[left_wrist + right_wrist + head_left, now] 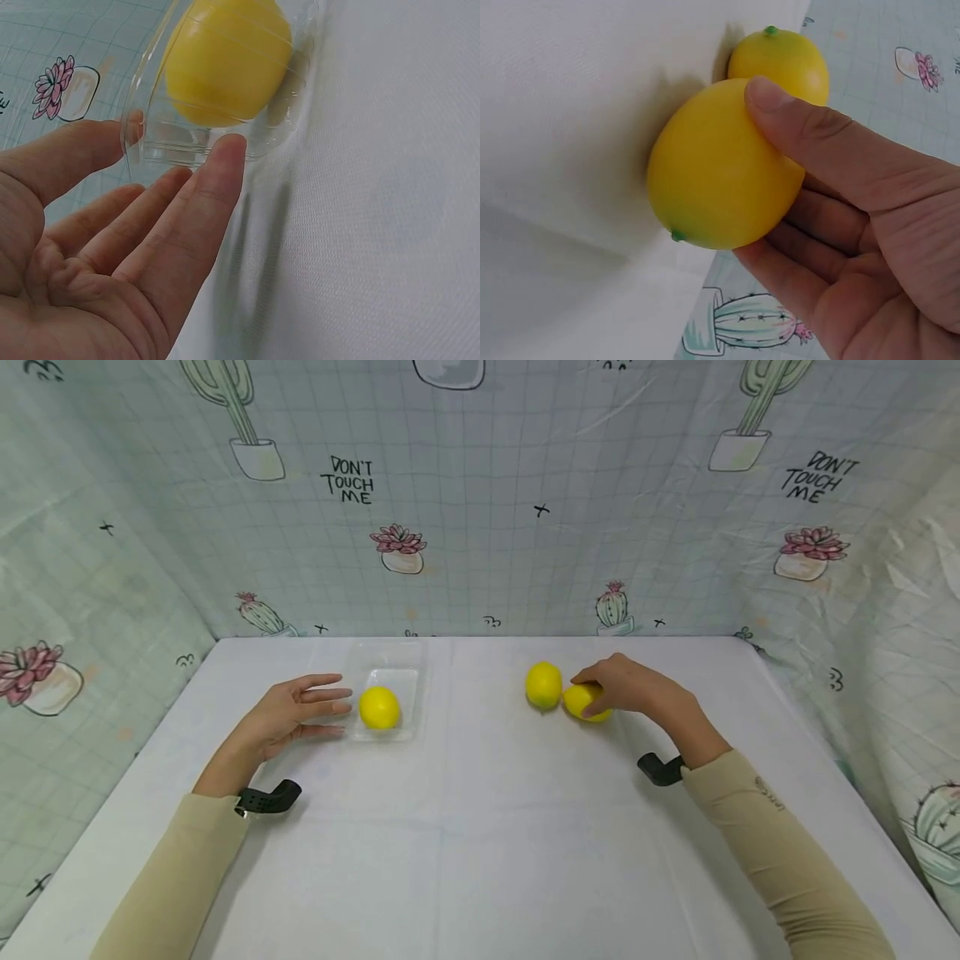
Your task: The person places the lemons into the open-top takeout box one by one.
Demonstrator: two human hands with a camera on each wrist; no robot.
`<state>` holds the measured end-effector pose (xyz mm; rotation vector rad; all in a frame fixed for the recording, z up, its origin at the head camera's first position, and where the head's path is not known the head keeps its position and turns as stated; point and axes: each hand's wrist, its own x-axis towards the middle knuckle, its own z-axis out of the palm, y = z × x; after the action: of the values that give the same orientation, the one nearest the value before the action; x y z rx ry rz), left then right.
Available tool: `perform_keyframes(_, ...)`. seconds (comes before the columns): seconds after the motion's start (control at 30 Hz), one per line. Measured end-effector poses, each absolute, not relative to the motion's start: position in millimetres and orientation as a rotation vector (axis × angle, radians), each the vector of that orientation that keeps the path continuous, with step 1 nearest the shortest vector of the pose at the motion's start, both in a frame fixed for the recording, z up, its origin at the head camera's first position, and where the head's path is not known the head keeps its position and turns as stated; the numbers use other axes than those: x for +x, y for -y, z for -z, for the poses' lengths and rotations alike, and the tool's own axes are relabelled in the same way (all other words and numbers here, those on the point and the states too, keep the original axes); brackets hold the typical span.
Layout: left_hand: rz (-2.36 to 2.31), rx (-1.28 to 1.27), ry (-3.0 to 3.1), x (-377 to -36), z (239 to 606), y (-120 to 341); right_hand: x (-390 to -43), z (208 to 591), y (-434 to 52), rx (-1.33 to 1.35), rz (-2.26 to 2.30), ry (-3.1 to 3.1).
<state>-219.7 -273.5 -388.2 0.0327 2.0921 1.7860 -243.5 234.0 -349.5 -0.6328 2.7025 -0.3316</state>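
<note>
My right hand point(630, 685) grips a yellow lemon point(720, 169) with a green tip, thumb on one side and fingers curled round the other. Close beside it, a second lemon point(543, 685) lies on the table. On the left is a clear plastic container point(408, 727) with one lemon point(379, 707) inside. At that container's left side is my left hand point(303, 714), its fingers extended and spread. In the left wrist view the fingertips point(227, 154) are at the container's wall; whether all of them touch it I cannot tell.
A white cloth covers the table point(450, 860). Behind it hangs a patterned curtain point(480, 527) with cactus drawings, which also runs along both sides. A black wrist strap piece point(270, 797) sits on the left wrist, and another black piece point(660, 769) on the right.
</note>
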Motion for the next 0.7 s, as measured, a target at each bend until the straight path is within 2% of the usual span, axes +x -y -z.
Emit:
perform_keyframes(0.37, -1.786, 0.033, -2.080, -220.5, 386.2, 272.6, -235.1, 346.2, -244.2, -0.526, 0.298, -2.647)
perform_keyframes(0.7, -1.784, 0.028, -2.086, -220.4, 387.4, 272.5, -233.5, 346.3, -240.9, -0.571, 0.295, -2.665)
